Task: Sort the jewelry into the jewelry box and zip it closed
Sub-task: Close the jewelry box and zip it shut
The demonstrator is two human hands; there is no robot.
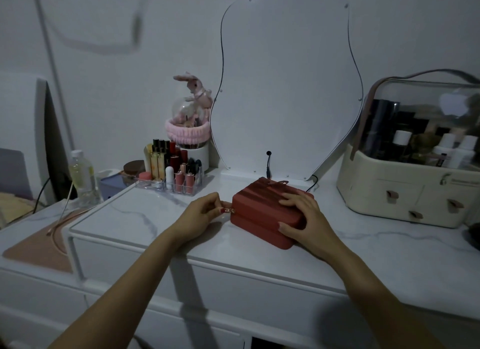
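Red jewelry box (pixel 267 213), ribbed lid down, rounded corners, sits on the white marbled counter (pixel 135 219) between my hands. My left hand (pixel 201 215) pinches the small metal zipper pull (pixel 230 210) at the box's left corner. My right hand (pixel 302 219) rests on the lid, fingers (pixel 288 202) spread flat, thumb against the near edge. Clear plastic lipstick organizer (pixel 168 178) stands beyond my left fingers.

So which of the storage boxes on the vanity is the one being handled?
The small red jewelry box: the left hand pinches its zipper pull, the right hand rests on it. The cream cosmetics case and clear lipstick organizer stand untouched.
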